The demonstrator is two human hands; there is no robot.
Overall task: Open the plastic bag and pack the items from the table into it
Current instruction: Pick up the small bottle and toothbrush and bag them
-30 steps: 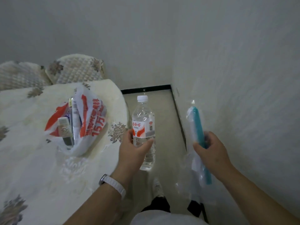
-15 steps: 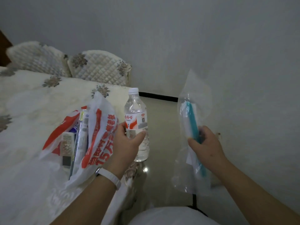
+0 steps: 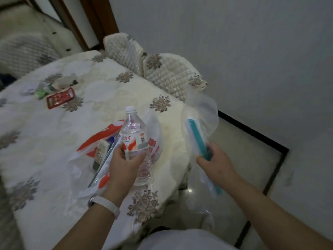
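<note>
Over the table's [image 3: 54, 141] near edge, the left hand [image 3: 124, 163] grasps an upright water bottle [image 3: 135, 139] above the printed plastic bag [image 3: 155, 141]. The right hand [image 3: 218, 165] clutches a teal item in clear wrapping [image 3: 197, 139].

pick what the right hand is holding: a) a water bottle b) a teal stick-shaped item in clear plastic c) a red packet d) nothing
b: the right hand grips the teal item, which is wrapped in clear plastic, while the water bottle is held by the left hand.
</note>
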